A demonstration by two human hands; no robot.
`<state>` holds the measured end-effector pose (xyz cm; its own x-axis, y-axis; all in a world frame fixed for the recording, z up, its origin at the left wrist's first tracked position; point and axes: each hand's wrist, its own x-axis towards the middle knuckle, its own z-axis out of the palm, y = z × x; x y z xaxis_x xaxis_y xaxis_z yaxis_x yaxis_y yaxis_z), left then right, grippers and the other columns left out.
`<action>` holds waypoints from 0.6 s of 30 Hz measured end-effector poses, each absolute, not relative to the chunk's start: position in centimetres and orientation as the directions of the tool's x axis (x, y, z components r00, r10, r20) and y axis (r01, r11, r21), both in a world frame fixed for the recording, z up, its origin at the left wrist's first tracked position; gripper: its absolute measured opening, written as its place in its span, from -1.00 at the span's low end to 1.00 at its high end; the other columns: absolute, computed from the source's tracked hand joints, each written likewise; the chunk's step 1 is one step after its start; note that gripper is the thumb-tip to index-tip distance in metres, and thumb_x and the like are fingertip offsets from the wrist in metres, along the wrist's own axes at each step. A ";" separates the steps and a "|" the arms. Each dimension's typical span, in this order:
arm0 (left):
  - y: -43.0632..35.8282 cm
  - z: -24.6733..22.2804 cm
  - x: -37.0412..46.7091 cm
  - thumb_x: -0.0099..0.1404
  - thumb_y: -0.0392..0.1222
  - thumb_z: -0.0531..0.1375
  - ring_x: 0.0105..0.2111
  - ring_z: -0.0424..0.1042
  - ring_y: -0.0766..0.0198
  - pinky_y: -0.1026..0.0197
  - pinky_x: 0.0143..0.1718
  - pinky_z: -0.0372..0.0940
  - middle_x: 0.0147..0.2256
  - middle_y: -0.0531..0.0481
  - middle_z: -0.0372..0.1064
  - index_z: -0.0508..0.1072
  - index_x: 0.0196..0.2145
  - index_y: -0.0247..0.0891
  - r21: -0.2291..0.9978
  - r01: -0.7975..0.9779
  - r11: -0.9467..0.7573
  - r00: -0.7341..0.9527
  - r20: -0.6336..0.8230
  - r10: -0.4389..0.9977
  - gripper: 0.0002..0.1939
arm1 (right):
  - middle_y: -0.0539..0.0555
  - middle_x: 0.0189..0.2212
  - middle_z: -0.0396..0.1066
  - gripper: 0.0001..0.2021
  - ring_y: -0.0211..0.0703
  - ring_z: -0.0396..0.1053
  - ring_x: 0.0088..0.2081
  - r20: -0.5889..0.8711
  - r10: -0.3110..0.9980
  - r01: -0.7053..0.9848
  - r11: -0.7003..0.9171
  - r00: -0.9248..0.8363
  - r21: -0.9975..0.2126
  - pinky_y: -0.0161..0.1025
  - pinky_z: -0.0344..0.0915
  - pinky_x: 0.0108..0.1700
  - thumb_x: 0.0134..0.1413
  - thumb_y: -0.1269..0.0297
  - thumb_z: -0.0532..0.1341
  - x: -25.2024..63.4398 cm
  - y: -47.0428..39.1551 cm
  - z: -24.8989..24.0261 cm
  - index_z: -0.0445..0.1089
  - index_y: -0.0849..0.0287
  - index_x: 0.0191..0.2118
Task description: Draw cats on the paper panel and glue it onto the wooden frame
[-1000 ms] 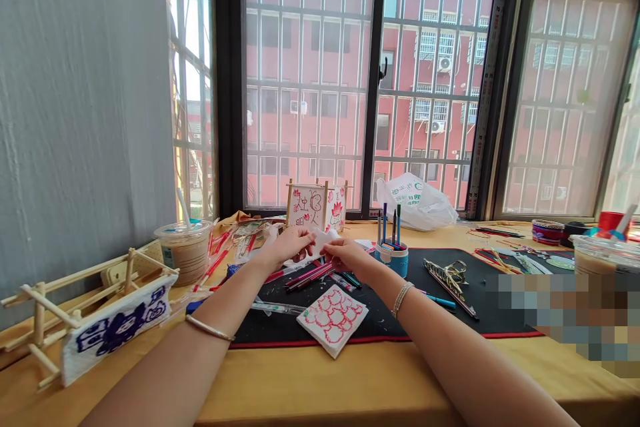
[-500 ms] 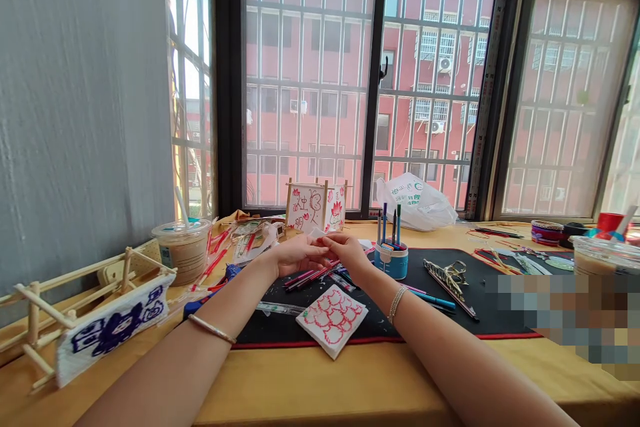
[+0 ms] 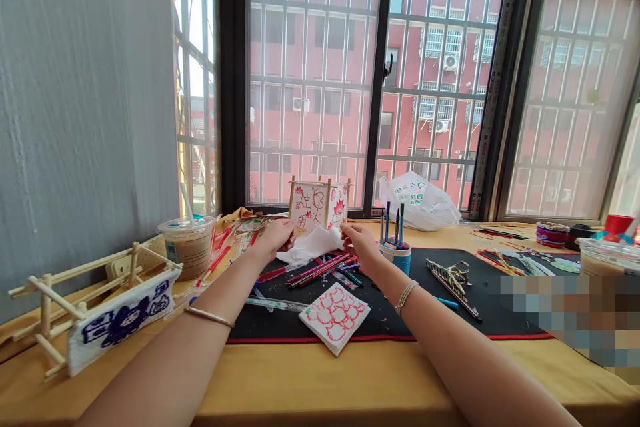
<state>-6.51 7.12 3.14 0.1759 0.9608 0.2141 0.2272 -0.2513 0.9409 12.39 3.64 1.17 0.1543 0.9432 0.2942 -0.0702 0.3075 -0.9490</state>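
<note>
A thin, crumpled white sheet, like a tissue (image 3: 314, 244), spans the space between my two hands above the dark mat. My left hand (image 3: 278, 238) is closed at its upper left side. Opposite, my right hand (image 3: 361, 244) pinches the right edge between thumb and fingers. Just below lies a folded white pad with red scalloped drawing (image 3: 336, 317). Red and pink pens (image 3: 320, 271) are heaped under the sheet. Behind it stands a small stick-framed paper lantern (image 3: 309, 204) with red drawings and characters, its lower part partly covered.
A blue pen cup (image 3: 400, 257) stands right of my right hand, with a white plastic bag (image 3: 419, 201) behind. At left are a lidded drink cup (image 3: 188, 250) and a wooden stick frame (image 3: 46, 303) with a purple drawing. A metallic pencil case (image 3: 453, 288) lies on the mat (image 3: 500, 313).
My hands have moved apart from each other, left hand to the left and right hand to the right. The white tissue, earlier a small bit at the fingertips, is now spread between them.
</note>
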 end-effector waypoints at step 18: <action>5.9 3.1 -5.2 0.10 0.01 0.11 -0.60 0.25 0.38 0.31 -0.59 0.09 -0.50 0.04 0.34 0.39 -0.24 -0.26 0.693 0.509 -0.510 0.366 0.362 0.858 -0.66 | -0.06 -0.68 0.21 -0.74 -0.40 0.10 -0.68 0.121 0.988 -0.331 0.085 -0.092 -0.940 -0.38 0.11 -0.56 0.11 0.19 0.06 11.6 3.1 1.3 0.28 0.24 -0.50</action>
